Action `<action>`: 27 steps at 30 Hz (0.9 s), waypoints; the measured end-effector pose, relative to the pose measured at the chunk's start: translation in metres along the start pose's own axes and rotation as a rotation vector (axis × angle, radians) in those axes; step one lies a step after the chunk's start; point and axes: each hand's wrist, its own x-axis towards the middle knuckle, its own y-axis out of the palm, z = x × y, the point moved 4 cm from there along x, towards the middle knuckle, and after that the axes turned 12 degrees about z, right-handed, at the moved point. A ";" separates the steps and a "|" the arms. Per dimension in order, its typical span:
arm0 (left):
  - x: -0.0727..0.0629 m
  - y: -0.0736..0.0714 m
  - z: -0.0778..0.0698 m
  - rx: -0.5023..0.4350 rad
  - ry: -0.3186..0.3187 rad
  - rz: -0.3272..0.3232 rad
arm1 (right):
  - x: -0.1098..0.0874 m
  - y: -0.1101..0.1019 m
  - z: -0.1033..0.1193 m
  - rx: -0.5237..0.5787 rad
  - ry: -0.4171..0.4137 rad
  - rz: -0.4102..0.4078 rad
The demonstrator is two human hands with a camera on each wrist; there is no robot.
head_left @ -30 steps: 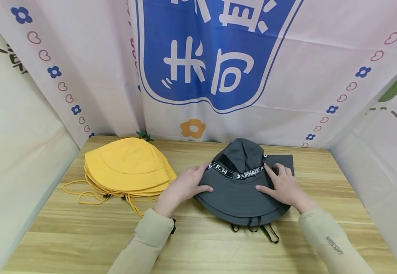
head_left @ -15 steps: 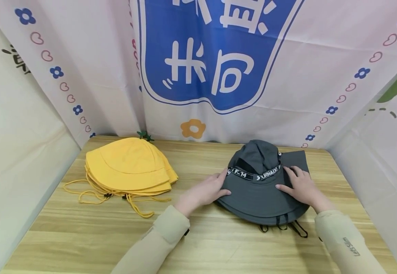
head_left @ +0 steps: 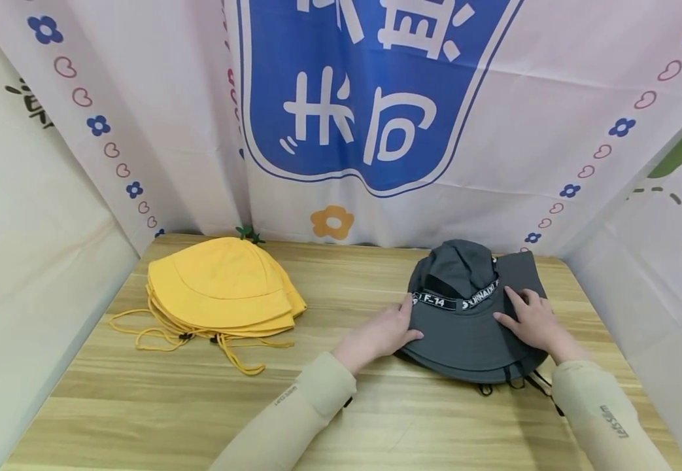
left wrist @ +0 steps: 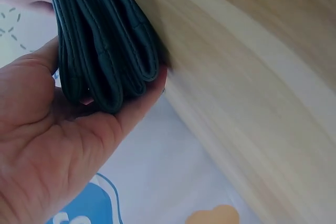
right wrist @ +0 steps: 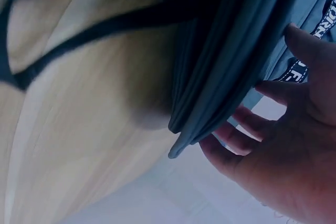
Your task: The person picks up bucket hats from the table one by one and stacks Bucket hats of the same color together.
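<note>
A stack of dark grey bucket hats (head_left: 467,340) with black lettered bands lies at the right of the table, black straps hanging from its front. My left hand (head_left: 383,330) grips the stack's left edge, thumb on the top brim. In the left wrist view, the layered brims (left wrist: 100,45) sit between thumb and fingers. On the opposite side my right hand (head_left: 533,322) holds the brims, its thumb and forefinger on top. Other fingers of that hand (right wrist: 278,145) reach beneath the layers in the right wrist view.
A pile of yellow bucket hats (head_left: 220,288) lies at the table's left, its yellow cords (head_left: 237,360) trailing forward. A printed white cloth (head_left: 482,216) hangs behind the wooden table (head_left: 170,405). Pale side walls stand left and right.
The grey hats have slid to the right across the table, turning slightly, with both hands keeping hold of them. The yellow pile stays in place.
</note>
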 end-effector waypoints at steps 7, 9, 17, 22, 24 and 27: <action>0.008 0.003 -0.015 0.087 -0.019 0.002 | 0.001 -0.001 -0.015 0.011 0.043 0.069; 0.011 0.004 -0.018 0.111 -0.021 0.001 | 0.001 -0.002 -0.017 0.008 0.062 0.095; 0.019 0.011 -0.024 0.136 -0.028 -0.016 | -0.002 -0.008 -0.021 0.015 0.093 0.162; 0.019 0.013 -0.022 0.096 -0.010 -0.028 | -0.002 -0.008 -0.022 0.025 0.094 0.160; 0.019 0.013 -0.020 0.077 0.008 -0.028 | -0.002 -0.008 -0.022 0.030 0.096 0.153; 0.016 0.011 -0.017 0.044 0.033 -0.013 | -0.002 -0.010 -0.021 0.028 0.097 0.136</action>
